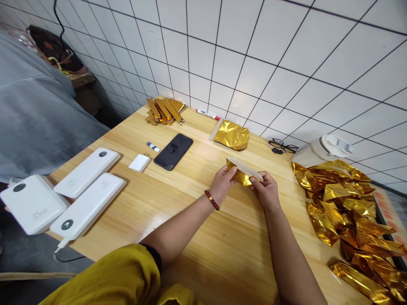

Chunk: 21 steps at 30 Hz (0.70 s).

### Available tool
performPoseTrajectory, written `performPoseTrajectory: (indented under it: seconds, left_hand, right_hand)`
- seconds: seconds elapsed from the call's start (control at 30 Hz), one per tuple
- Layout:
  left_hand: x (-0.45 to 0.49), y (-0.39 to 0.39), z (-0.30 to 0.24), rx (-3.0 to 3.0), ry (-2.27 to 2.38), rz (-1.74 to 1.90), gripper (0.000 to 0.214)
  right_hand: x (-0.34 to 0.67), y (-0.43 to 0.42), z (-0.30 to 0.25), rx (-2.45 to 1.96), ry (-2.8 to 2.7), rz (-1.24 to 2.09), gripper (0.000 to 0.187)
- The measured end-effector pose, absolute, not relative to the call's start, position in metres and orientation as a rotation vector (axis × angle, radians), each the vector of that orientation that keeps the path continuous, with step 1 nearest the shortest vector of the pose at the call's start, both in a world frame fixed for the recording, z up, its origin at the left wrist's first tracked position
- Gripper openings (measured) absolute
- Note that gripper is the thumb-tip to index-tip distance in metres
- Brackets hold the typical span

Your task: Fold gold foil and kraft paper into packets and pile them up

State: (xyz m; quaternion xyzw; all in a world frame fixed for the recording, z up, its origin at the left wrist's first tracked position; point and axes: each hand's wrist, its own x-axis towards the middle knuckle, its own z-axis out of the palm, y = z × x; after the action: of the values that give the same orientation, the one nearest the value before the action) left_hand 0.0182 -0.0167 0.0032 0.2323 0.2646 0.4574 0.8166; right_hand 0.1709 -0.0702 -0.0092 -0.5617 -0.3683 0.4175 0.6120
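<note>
Pinching gold paper (243, 173) at both ends with left hand (223, 183) and right hand (267, 192), above the table (222, 250), probably to hold it straight. With a gold heap (343, 207) off right, likely for room.

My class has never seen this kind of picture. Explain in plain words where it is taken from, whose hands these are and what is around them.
There is no machine here: a person works with two bare hands. The single picture comes from a camera worn on that person's head, looking forward and down. The left hand, with a beaded bracelet at its wrist, and the right hand together hold a pale-edged gold foil piece above the wooden table. On the table are a dark phone, a white plug charger and a red-capped marker. At the left are three white blocks; at the right, a heap of gold foil.
</note>
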Motion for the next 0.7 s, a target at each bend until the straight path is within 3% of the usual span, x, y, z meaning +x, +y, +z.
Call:
performPoseTrajectory:
  seconds: [0.53, 0.7]
  left_hand:
    - [0.019, -0.017, 0.002, 0.432, 0.641, 1.060, 0.038]
    - [0.012, -0.050, 0.052, 0.689, 0.767, 1.153, 0.030]
  right_hand:
    - [0.176, -0.064, -0.007, -1.197, -0.645, 0.909, 0.030]
    - [0.179, -0.062, -0.005, -1.125, -0.608, 0.901, 0.030]
